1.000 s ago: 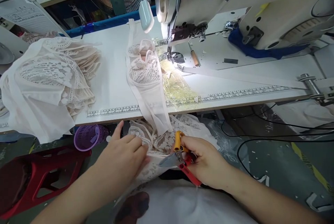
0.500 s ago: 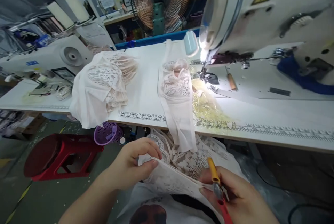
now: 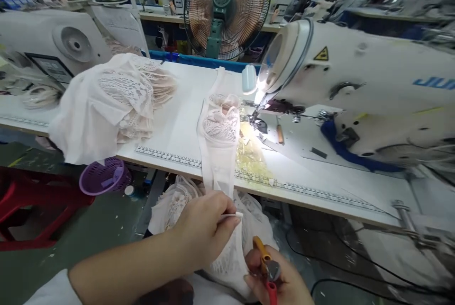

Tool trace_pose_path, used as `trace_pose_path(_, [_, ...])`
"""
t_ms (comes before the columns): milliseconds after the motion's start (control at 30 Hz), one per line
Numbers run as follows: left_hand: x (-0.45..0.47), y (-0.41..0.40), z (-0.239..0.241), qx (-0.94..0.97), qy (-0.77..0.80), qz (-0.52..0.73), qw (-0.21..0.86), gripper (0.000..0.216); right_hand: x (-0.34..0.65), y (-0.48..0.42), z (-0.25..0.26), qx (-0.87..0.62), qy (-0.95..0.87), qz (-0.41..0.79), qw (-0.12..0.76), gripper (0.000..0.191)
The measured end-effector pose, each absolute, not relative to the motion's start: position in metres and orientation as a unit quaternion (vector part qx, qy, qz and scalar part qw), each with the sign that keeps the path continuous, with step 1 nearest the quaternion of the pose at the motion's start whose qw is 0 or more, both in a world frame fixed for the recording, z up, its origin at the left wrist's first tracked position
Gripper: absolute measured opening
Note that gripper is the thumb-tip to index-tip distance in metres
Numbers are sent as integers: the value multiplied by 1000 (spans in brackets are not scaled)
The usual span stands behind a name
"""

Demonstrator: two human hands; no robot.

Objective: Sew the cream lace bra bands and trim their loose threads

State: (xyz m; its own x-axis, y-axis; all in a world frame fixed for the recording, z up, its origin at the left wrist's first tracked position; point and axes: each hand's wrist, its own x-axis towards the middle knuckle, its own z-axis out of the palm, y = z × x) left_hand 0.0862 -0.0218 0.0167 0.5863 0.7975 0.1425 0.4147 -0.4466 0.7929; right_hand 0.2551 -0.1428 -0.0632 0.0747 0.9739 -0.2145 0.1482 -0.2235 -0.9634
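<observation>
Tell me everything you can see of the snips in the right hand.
The snips show an orange handle, a red handle and a grey, shiny part between them that looks like metal; the handles look like smooth plastic. They lie tilted in the right hand, orange end toward the table, red end running to the picture's bottom edge. The garment is just left of them. Whether the blades are open or closed cannot be told.

A: Where could a hand cross the white tabletop (image 3: 179, 118)?
B: Along the bare strip between the garment pile (image 3: 110, 101) and the draped garment (image 3: 218, 163), whose lower end hangs behind the left hand (image 3: 208, 229).
A: Which obstacles lie at right?
B: Yellowish film (image 3: 250, 156), then the overhanging sewing machine (image 3: 369, 63) and, by the front edge, a metal bracket (image 3: 405, 215).
</observation>
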Motion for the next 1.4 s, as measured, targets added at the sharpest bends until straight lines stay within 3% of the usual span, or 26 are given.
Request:
trace_pose_path(167, [102, -23, 8, 839, 322, 277, 341, 8, 266, -144, -56, -621, -462, 486, 407, 15])
trace_pose_path(400, [114, -33, 0, 873, 287, 303, 251, 14, 283, -114, -13, -571, -470, 403, 540, 14])
trace_pose_path(667, [114, -29, 13, 902, 268, 205, 270, 21, 283, -92, 1, -555, -521, 419, 494, 11])
trace_pose_path(833, [116, -26, 14, 859, 286, 195, 377, 14, 282, -90, 2, -564, -541, 405, 474, 11])
trace_pose_path(967, [118, -20, 19, 780, 329, 149, 512, 8, 279, -90, 2, -539, -550, 381, 511, 13])
trace_pose_path(1100, [119, -16, 23, 714, 345, 87, 603, 19, 275, -91, 3, -520, -582, 315, 541, 16])
trace_pose_path(1200, [119, -17, 21, 691, 324, 112, 637, 23, 275, -91, 4, -523, -596, 286, 538, 17])
trace_pose_path(1400, [116, -23, 11, 809, 267, 216, 476, 28, 279, -90, 3, -564, -539, 355, 516, 11])
